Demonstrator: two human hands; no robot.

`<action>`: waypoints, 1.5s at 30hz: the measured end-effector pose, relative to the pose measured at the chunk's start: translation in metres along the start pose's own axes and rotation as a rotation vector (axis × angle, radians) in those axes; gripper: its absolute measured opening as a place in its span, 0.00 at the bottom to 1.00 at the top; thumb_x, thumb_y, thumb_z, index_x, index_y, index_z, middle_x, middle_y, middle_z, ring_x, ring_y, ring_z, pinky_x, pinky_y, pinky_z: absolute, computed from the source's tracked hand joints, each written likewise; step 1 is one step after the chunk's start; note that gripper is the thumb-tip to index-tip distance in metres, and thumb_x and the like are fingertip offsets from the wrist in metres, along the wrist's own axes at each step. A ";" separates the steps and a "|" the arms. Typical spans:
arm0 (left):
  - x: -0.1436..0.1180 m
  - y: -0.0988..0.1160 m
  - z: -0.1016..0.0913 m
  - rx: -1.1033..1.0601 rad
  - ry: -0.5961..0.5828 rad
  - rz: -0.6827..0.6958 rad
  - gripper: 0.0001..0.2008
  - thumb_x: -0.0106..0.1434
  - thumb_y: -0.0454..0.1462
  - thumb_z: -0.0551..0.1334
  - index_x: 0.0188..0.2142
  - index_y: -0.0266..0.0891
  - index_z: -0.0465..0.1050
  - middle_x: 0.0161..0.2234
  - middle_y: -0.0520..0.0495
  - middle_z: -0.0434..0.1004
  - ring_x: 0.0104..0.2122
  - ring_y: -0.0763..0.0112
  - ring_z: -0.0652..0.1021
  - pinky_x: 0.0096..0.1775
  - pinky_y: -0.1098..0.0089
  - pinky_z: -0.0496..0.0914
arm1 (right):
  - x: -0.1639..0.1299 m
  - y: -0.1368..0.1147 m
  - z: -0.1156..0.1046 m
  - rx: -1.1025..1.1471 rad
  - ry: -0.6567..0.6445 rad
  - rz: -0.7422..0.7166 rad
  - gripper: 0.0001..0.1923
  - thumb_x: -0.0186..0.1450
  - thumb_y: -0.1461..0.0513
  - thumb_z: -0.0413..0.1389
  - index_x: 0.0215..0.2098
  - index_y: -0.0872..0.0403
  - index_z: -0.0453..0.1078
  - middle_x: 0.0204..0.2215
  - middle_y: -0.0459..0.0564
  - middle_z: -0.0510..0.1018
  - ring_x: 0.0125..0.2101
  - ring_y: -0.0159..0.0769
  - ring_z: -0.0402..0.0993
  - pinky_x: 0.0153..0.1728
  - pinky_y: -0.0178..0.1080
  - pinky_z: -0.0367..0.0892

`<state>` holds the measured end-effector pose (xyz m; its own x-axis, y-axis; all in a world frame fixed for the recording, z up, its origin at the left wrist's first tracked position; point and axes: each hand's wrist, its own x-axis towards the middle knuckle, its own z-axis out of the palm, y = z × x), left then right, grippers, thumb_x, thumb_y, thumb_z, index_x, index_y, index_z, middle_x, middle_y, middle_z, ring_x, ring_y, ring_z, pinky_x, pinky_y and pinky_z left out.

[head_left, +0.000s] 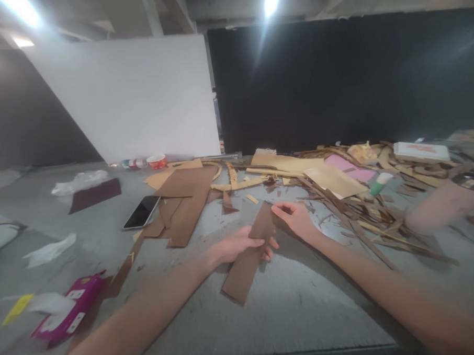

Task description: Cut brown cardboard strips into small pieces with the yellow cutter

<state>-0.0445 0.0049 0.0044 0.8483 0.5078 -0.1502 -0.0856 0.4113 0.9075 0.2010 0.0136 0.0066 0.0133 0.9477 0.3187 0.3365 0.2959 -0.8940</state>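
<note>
Closest to the camera in the head view, the person's left forearm (140, 307) and right forearm (399, 301) reach in from the lower corners, angled so that both hands meet near the middle over bare grey tabletop (298, 326). Between them is a brown strip (245, 271), slanting from its near end at lower left to its far end at upper right. The left hand (242, 244) grips it mid-length, thumb on top and fingers underneath, their tips showing past the right edge — a hold that probably bears most of the weight. The right hand (291, 217) pinches the far right corner between thumb and fingertip, likely to steady that end; whether the near end touches the table, I cannot tell. Larger brown sheets (194, 200) lie overlapped beyond the left hand, with a phone (142, 212) beside them, perhaps set there to leave the middle free. Loose scraps (352, 225) are heaped to the right — seemingly pushed aside for working room — near a green-and-white tube (381, 184). At the left sits a purple packet (83, 304), while another person's blurred arm (438, 208) enters at far right.
</note>
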 end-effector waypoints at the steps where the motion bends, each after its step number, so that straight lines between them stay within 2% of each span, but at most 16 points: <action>1: 0.000 0.000 0.000 0.004 -0.005 -0.007 0.22 0.68 0.42 0.76 0.56 0.36 0.76 0.52 0.33 0.82 0.40 0.62 0.85 0.45 0.60 0.78 | 0.000 -0.001 -0.001 -0.001 -0.007 -0.002 0.21 0.67 0.43 0.62 0.35 0.51 0.83 0.33 0.50 0.87 0.35 0.44 0.79 0.38 0.43 0.72; 8: -0.001 0.003 0.001 0.005 -0.040 -0.030 0.24 0.67 0.43 0.76 0.58 0.37 0.75 0.51 0.33 0.83 0.39 0.63 0.84 0.45 0.60 0.77 | 0.010 -0.007 -0.016 -0.020 -0.135 -0.035 0.18 0.67 0.45 0.63 0.36 0.50 0.83 0.32 0.49 0.86 0.34 0.41 0.79 0.37 0.41 0.72; 14: -0.001 0.005 0.001 0.041 -0.077 -0.063 0.26 0.68 0.44 0.76 0.60 0.37 0.75 0.52 0.32 0.83 0.40 0.60 0.85 0.46 0.58 0.78 | 0.022 -0.015 -0.039 -0.047 -0.348 0.012 0.17 0.62 0.46 0.68 0.33 0.51 0.85 0.27 0.49 0.85 0.27 0.39 0.76 0.28 0.39 0.69; 21: 0.003 0.003 -0.002 0.049 -0.134 -0.093 0.27 0.66 0.45 0.77 0.60 0.38 0.75 0.53 0.32 0.83 0.40 0.61 0.86 0.47 0.57 0.79 | 0.027 -0.024 -0.039 -0.081 -0.376 0.048 0.15 0.62 0.48 0.68 0.34 0.50 0.86 0.30 0.49 0.85 0.29 0.38 0.75 0.30 0.39 0.67; 24: 0.000 0.008 0.001 0.013 -0.152 -0.139 0.25 0.66 0.44 0.77 0.58 0.38 0.77 0.56 0.30 0.82 0.47 0.55 0.87 0.51 0.54 0.79 | 0.027 -0.026 -0.039 -0.094 -0.391 0.033 0.13 0.61 0.49 0.69 0.31 0.50 0.86 0.30 0.50 0.86 0.29 0.39 0.75 0.31 0.41 0.67; 27: -0.006 0.023 -0.001 0.029 -0.136 -0.218 0.25 0.62 0.44 0.78 0.55 0.37 0.80 0.55 0.30 0.83 0.51 0.49 0.86 0.52 0.52 0.79 | 0.022 -0.025 -0.043 -0.169 -0.411 0.007 0.14 0.62 0.50 0.67 0.28 0.49 0.85 0.27 0.50 0.85 0.27 0.39 0.74 0.30 0.41 0.66; 29: -0.010 0.036 -0.003 0.169 -0.053 -0.247 0.23 0.59 0.43 0.78 0.52 0.38 0.82 0.51 0.33 0.86 0.49 0.48 0.86 0.50 0.53 0.80 | 0.014 -0.021 -0.043 -0.219 -0.367 0.018 0.15 0.63 0.49 0.65 0.27 0.49 0.84 0.25 0.49 0.84 0.26 0.40 0.73 0.28 0.41 0.64; 30: -0.011 0.042 -0.003 0.295 0.029 -0.227 0.21 0.60 0.42 0.76 0.51 0.39 0.82 0.49 0.35 0.86 0.48 0.49 0.86 0.49 0.55 0.79 | 0.008 -0.017 -0.042 -0.234 -0.321 0.020 0.16 0.64 0.49 0.65 0.27 0.49 0.84 0.25 0.49 0.84 0.26 0.40 0.73 0.28 0.42 0.64; 32: -0.013 0.049 -0.001 0.594 0.269 -0.131 0.17 0.62 0.40 0.73 0.51 0.41 0.83 0.48 0.39 0.86 0.47 0.49 0.86 0.50 0.56 0.78 | -0.003 -0.009 -0.036 -0.251 -0.208 0.015 0.16 0.65 0.48 0.63 0.28 0.49 0.85 0.27 0.50 0.85 0.27 0.42 0.75 0.30 0.42 0.65; 34: -0.013 0.049 0.007 0.827 0.580 0.139 0.16 0.66 0.38 0.69 0.53 0.43 0.82 0.57 0.38 0.83 0.55 0.48 0.83 0.58 0.55 0.74 | -0.013 0.001 -0.026 -0.295 -0.088 0.002 0.17 0.65 0.48 0.62 0.27 0.49 0.83 0.25 0.50 0.84 0.26 0.42 0.75 0.30 0.42 0.64; 35: -0.012 0.046 0.013 0.914 0.655 0.263 0.16 0.67 0.37 0.67 0.54 0.43 0.81 0.61 0.38 0.80 0.61 0.47 0.78 0.65 0.54 0.69 | -0.017 0.005 -0.021 -0.310 -0.051 -0.004 0.18 0.65 0.48 0.62 0.25 0.49 0.82 0.23 0.50 0.83 0.25 0.42 0.74 0.29 0.42 0.63; 36: -0.011 0.041 0.019 0.987 0.641 0.344 0.16 0.68 0.36 0.66 0.55 0.44 0.81 0.63 0.38 0.78 0.66 0.46 0.74 0.69 0.54 0.63 | -0.021 0.008 -0.016 -0.322 -0.035 -0.010 0.18 0.64 0.48 0.62 0.25 0.49 0.82 0.23 0.50 0.83 0.24 0.41 0.74 0.28 0.42 0.62; 38: -0.010 0.030 0.031 1.081 0.538 0.418 0.15 0.71 0.36 0.64 0.55 0.44 0.80 0.64 0.38 0.77 0.68 0.44 0.71 0.72 0.52 0.57 | -0.025 0.012 -0.007 -0.335 -0.027 -0.018 0.18 0.64 0.48 0.61 0.25 0.50 0.82 0.22 0.50 0.83 0.23 0.41 0.73 0.28 0.42 0.61; 41: -0.010 0.015 0.043 1.310 0.460 0.386 0.14 0.73 0.36 0.61 0.56 0.41 0.77 0.61 0.35 0.77 0.67 0.42 0.71 0.70 0.48 0.60 | -0.028 0.013 -0.002 -0.370 0.005 -0.014 0.18 0.64 0.49 0.59 0.25 0.50 0.81 0.21 0.50 0.81 0.22 0.39 0.72 0.28 0.41 0.61; 45: -0.008 0.005 0.039 1.697 0.418 0.264 0.14 0.77 0.34 0.57 0.58 0.37 0.74 0.62 0.33 0.76 0.65 0.46 0.73 0.66 0.48 0.67 | -0.028 0.012 -0.002 -0.420 0.036 0.004 0.18 0.65 0.50 0.57 0.26 0.51 0.80 0.20 0.49 0.80 0.22 0.38 0.72 0.29 0.39 0.61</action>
<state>-0.0314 -0.0274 0.0254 0.7017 0.6778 0.2193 0.6310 -0.7343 0.2505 0.2069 -0.0096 -0.0127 0.0458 0.9419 0.3329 0.6911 0.2107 -0.6913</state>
